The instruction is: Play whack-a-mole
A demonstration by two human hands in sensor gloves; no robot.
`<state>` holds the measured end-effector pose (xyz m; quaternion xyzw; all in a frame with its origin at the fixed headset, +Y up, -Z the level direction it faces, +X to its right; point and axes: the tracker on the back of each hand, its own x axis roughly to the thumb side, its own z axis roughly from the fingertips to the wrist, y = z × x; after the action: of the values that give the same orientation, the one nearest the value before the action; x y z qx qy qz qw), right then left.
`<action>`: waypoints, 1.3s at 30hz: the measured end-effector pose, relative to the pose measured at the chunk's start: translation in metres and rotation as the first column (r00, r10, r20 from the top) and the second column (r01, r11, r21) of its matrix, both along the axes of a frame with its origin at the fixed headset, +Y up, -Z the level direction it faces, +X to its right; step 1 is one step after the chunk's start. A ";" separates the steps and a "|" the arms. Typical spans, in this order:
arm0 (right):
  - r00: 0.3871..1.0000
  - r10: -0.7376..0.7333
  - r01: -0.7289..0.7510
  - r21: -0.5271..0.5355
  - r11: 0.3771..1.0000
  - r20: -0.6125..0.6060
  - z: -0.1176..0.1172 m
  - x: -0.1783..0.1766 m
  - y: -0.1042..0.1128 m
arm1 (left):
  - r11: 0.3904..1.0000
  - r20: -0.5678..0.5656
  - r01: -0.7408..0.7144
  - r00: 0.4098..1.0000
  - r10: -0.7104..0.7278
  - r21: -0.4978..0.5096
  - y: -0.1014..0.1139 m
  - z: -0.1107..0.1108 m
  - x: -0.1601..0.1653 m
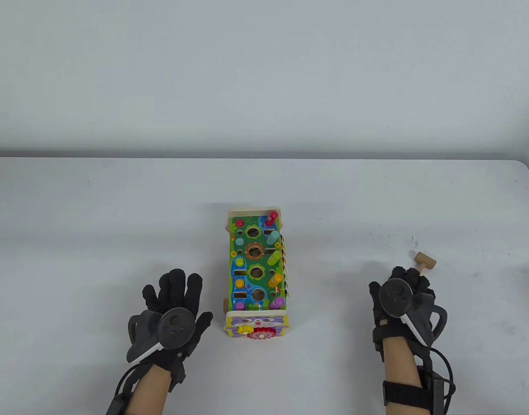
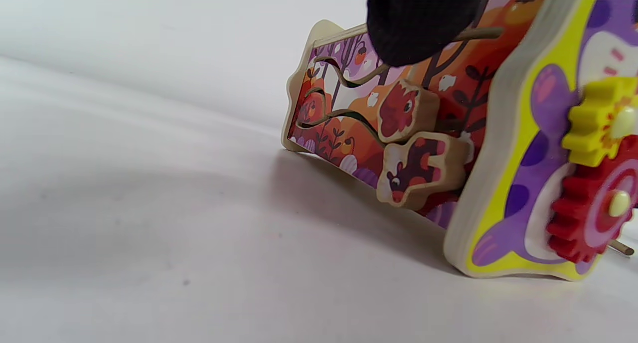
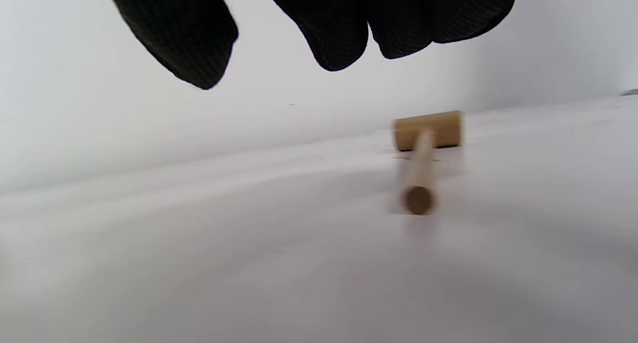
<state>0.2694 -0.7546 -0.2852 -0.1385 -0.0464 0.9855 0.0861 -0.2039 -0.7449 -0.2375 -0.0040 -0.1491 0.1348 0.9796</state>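
Observation:
The wooden whack-a-mole toy (image 1: 256, 274) stands in the middle of the table, with coloured pegs (image 1: 274, 258) along its right side and gears on its near end. Its painted side (image 2: 398, 128) shows in the left wrist view. My left hand (image 1: 176, 298) lies flat and open just left of the toy, holding nothing. A small wooden mallet (image 1: 424, 261) lies on the table at the right. My right hand (image 1: 409, 287) hovers over the mallet's handle (image 3: 417, 176) with fingers (image 3: 344, 29) spread above it, not touching.
The white table (image 1: 96, 225) runs to a far edge against a pale wall. Its rounded right corner (image 1: 528, 173) is in view. Cables trail from both wrists at the bottom edge.

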 end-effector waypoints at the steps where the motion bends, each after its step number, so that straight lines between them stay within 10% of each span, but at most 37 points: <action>1: 0.999 0.001 0.001 -0.045 0.999 0.044 -0.001 0.008 -0.005 | 1.000 -0.002 -0.003 1.000 0.003 -0.003 0.000 0.000 0.000; 13: 0.986 0.077 -0.034 -0.277 0.960 0.145 -0.011 0.014 -0.023 | 1.000 -0.016 -0.002 1.000 0.002 -0.020 -0.001 -0.001 -0.001; 39: 0.956 0.245 -0.157 -0.419 0.894 0.163 -0.020 0.002 -0.023 | 0.999 -0.025 -0.020 1.000 0.019 -0.039 -0.002 -0.002 -0.001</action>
<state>0.2711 -0.7781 -0.3053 -0.2517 0.1335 0.9571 -0.0525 -0.2053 -0.7471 -0.2398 -0.0200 -0.1345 0.1472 0.9797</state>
